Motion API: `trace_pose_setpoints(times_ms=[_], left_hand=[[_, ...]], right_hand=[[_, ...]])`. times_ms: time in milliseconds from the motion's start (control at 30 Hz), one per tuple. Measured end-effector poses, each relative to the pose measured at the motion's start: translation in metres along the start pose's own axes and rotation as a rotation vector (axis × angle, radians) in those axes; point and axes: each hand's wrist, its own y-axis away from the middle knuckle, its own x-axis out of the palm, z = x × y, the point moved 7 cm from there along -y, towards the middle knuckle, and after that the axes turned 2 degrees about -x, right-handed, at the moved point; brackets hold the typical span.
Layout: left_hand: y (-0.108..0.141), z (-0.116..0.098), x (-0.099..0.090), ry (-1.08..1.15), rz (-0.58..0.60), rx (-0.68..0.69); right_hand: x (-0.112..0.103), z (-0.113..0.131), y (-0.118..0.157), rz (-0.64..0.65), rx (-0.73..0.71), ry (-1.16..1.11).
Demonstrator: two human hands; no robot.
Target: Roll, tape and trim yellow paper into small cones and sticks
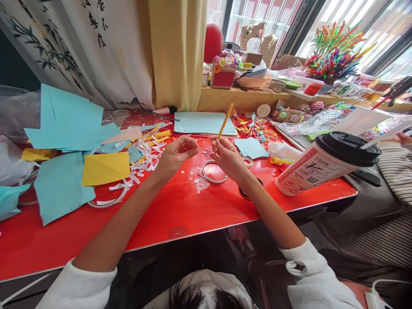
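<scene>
My right hand (229, 158) is closed around the lower part of a thin yellow stick-like roll (226, 120), which points up and slightly to the right. My left hand (180, 155) hovers to its left over the table, thumb and fingers curled together in a pinch; whether anything small is between them cannot be made out. Below and between the hands lies a white ring of tape (214, 172) on the red table (193, 210). Behind them are light-blue paper sheets (202, 122), and a smaller blue piece (251, 147) lies beyond my right hand.
White paper shreds (149, 159), a yellow sheet (106, 168) and large blue papers (62, 184) spread across the left. At the right edge stands a tilted-looking drink cup (317, 163) with a black lid. Yellow scraps (249, 128) lie at the back. A person in a striped sleeve (394, 171) sits at right.
</scene>
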Motion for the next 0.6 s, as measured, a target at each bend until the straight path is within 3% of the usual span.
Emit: trace_pose_setpoints(times_ms=[133,200,433,533,600], left_hand=[[0.000,-0.001,0.002,-0.023,0.048,-0.006],[0.001,0.000,0.004,-0.143,0.078,0.006],[0.013,-0.008,0.021,-0.902,0.087,0.434],[0.017,-0.012,0.024,-0.961,0.054,0.533],[0.016,-0.016,0.020,-0.896,0.013,0.530]], right_hand=[[-0.001,-0.002,0.000,-0.010,0.008,-0.012],[-0.002,-0.002,0.000,-0.015,0.003,-0.053],[0.001,-0.013,0.001,-0.032,0.131,-0.122],[0.009,-0.020,0.004,0.024,0.212,-0.172],[0.013,-0.023,0.006,0.040,0.250,-0.182]])
